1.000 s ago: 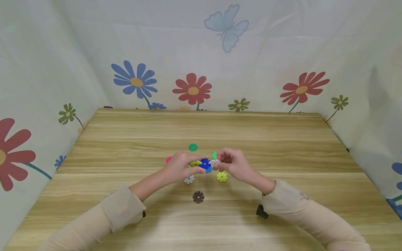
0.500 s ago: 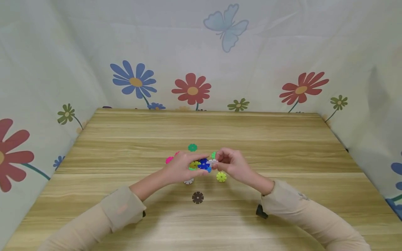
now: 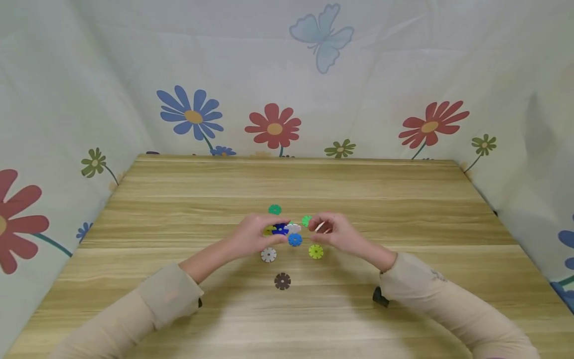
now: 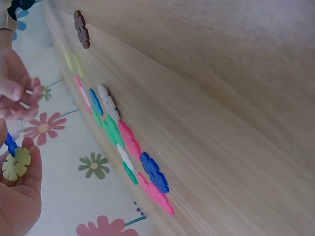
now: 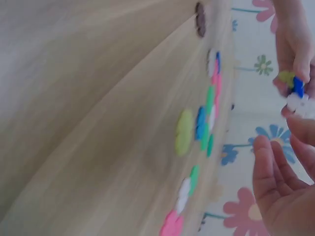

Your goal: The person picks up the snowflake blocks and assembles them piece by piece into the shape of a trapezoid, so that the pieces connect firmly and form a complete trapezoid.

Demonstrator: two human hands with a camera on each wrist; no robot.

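- My left hand [image 3: 255, 235] pinches the yellow disc [image 4: 16, 164], probably so the attached blue disc [image 3: 280, 229] and white disc [image 3: 293, 228] poke out free.
- They're above the table [image 3: 287, 326].
- My right hand [image 3: 335, 232] is near, fingers loosely bent, holding nothing.

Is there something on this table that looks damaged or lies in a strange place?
Nothing looks spilled or clearly damaged. Only the brown disc looks slightly odd: it lies apart, nearer the person than the loose white disc and yellow disc.
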